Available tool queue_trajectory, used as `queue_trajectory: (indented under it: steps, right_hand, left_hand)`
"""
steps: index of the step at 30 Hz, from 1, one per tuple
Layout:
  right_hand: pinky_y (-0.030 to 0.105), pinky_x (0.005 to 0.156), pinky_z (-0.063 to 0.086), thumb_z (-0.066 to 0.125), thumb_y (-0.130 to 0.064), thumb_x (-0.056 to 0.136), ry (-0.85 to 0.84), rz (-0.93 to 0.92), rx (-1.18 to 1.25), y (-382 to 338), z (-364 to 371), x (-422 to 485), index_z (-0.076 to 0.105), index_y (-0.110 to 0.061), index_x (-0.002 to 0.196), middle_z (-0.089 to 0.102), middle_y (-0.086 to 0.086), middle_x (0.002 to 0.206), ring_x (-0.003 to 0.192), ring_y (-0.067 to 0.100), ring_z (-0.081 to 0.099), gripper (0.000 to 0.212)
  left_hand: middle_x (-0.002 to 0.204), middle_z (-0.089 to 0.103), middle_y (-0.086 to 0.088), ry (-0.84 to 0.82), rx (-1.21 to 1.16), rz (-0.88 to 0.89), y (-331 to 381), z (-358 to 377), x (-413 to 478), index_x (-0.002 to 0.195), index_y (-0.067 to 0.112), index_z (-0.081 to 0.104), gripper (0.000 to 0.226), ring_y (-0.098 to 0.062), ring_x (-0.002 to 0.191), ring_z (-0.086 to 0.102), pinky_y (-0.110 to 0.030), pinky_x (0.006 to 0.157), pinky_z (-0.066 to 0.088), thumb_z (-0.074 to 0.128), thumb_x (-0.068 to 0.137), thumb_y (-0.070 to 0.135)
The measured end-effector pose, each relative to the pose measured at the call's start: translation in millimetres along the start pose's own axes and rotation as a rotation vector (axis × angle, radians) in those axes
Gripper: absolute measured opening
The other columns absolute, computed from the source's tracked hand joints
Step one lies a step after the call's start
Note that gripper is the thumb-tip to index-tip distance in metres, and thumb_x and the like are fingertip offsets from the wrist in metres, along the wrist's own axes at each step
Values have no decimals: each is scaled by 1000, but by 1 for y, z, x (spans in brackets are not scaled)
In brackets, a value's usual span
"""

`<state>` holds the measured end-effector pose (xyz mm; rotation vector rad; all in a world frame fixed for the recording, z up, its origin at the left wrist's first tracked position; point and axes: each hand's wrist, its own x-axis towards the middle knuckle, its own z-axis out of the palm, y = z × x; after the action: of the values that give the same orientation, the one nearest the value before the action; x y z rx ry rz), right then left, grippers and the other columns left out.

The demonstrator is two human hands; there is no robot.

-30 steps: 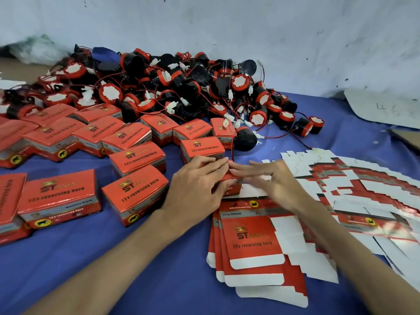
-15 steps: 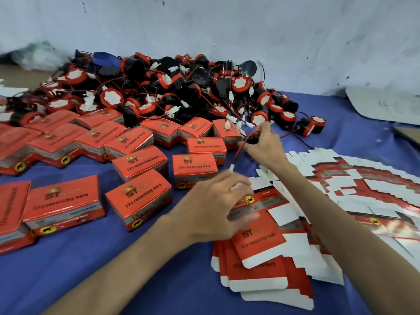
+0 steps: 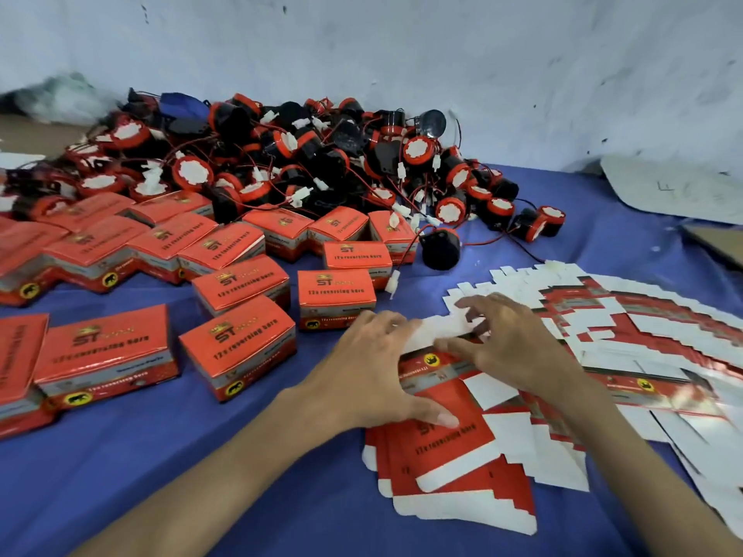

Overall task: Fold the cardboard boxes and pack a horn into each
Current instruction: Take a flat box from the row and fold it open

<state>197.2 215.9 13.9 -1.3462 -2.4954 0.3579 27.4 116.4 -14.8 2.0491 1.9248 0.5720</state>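
Leftmost folded boxes are cropped by the edge and blurred.

This looks like a small packing workshop. A blue-covered table stands against a rough, scuffed white wall. A heap of red-and-black horns lies at 12 o'clock, rows of closed red boxes run from 9 to 11 o'clock, and flat box blanks are fanned out at 3 o'clock.
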Motion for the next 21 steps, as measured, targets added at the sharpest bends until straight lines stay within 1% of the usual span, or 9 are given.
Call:
queue_trajectory:
  steps: [4,6,9,12,15,16,18,20,21]
  right_hand:
    - [6,64,44,85,-39,62,-96,16,242,3,-6,1,49,-26,131,54,-6,111,87,1,56,79]
    - [7,68,46,86,-39,61,-123,37,299,2,-4,1,49,-28,130,56,-7,110,89,0,56,79]
    - [25,87,48,82,-47,63,-113,46,187,1,2,0,50,-28,129,56,-9,110,95,8,55,77]
    - [9,71,43,86,-35,61,11,30,297,0,4,1,52,-30,122,57,-11,101,90,6,56,70]
    - [11,60,47,87,-21,62,140,-1,572,0,1,2,57,-36,107,57,-16,84,72,6,58,56]
    - [16,60,49,85,-17,64,158,-25,679,-1,0,2,60,-39,102,60,-17,81,68,6,59,50]
    - [27,65,53,80,-10,71,195,-109,801,-4,-4,1,64,-39,94,67,-18,78,70,9,66,40]
    - [27,68,56,74,-6,73,220,-188,876,-6,-7,-1,64,-32,94,72,-15,79,73,9,70,35]
    - [23,67,56,72,-8,73,220,-209,930,-7,-7,-1,64,-27,94,73,-14,79,74,7,70,29]
  left_hand:
    - [124,37,11,66,-101,-60,-2,-1,2,143,32,31,117,-9,119,33,-31,103,31,72,44,80]
    - [121,36,11,84,-119,-79,-1,0,2,144,33,29,119,-10,118,33,-32,103,32,73,44,79]
    - [120,30,11,102,-110,-92,1,4,1,146,35,23,120,-9,120,26,-32,100,26,72,46,79]
    - [116,20,14,169,-168,-82,3,7,-2,146,39,20,120,-1,113,18,-24,95,20,74,46,76]
    - [115,18,18,298,-209,-84,9,5,-4,147,36,20,119,2,110,17,-15,91,23,73,48,76]
    - [116,23,18,358,-253,-93,11,2,-4,145,36,25,112,2,109,23,-12,87,28,70,52,76]
    - [113,42,19,440,-417,-142,12,-8,-2,133,34,43,77,2,100,43,-12,79,38,66,67,68]
    - [91,62,17,363,-651,-172,9,-22,0,107,26,63,31,4,79,56,-14,66,41,61,86,48]
    - [77,64,15,269,-776,-169,7,-29,0,94,21,68,22,3,69,57,-13,61,41,57,91,40]
